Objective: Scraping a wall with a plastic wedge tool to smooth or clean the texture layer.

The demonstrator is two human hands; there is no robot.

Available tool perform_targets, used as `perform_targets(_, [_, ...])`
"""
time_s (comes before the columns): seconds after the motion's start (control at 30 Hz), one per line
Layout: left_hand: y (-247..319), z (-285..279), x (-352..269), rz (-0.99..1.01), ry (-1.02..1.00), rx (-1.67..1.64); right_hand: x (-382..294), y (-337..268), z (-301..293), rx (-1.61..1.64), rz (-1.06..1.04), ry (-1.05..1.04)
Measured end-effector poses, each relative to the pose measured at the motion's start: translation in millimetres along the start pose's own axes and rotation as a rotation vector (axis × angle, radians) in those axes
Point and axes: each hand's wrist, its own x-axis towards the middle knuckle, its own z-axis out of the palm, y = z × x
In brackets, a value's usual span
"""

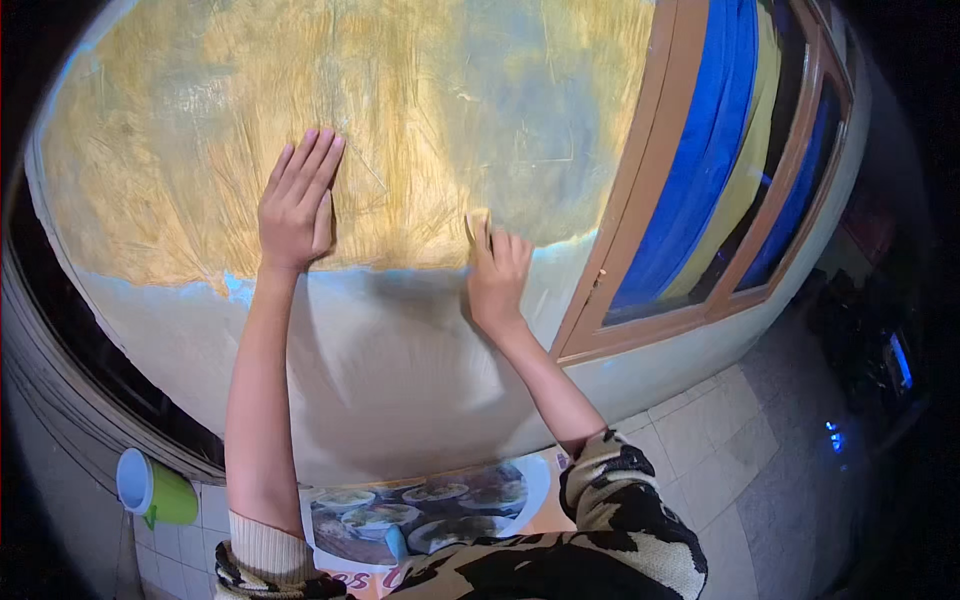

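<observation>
In front of me is a wall (405, 172) whose upper part is a patchy yellow and grey-blue, creased and scratched. Below a ragged bluish edge the lower wall (405, 322) is smooth and pale grey. My left hand (298, 206) lies flat on the yellow part, fingers stretched upward, holding nothing. Lower and to the right, my right hand (501, 277) grips a small flat tan piece (478, 223) against the wall near the ragged edge. Its material is unclear, and the fingers hide much of it.
A brown-framed window (641, 187) with a blue and yellow curtain (701, 150) adjoins the wall at right. On the floor lies a printed banner (540, 495) with food pictures. A green bucket (174, 493) lies tipped at lower left. Pale tiles (712, 442) run along the right.
</observation>
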Motion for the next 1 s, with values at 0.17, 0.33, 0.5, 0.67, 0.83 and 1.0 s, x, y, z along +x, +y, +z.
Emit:
perform_targets(0.17, [-1.6, 1.0, -2.5, -0.004, 0.006, -0.006, 6.9, -0.4, -12.1, 0.045, 0.029, -0.034])
perform_targets(0.33, [-2.6, 3.1, -4.0, -0.018, 0.005, -0.014, 4.8, 7.5, -4.5, 0.039, -0.049, -0.016])
perform_targets(0.5, [-3.8, 5.9, -6.1, -0.024, 0.018, -0.017, 20.7, 0.9, -4.1, 0.121, 0.006, -0.004])
perform_targets(0.67, [-11.6, -2.1, -6.1, -0.012, -0.002, -0.019, -6.7, -2.8, -1.6, 0.014, 0.011, -0.019])
perform_targets(0.83, [-13.7, -7.8, -10.5, -0.012, 0.005, 0.005, 22.7, -23.6, 4.5, 0.081, 0.053, 0.017])
perform_targets(1.0, [-9.7, -11.0, -5.1, -0.011, 0.011, -0.012, -19.5, -9.0, -15.0, 0.025, 0.034, -0.125])
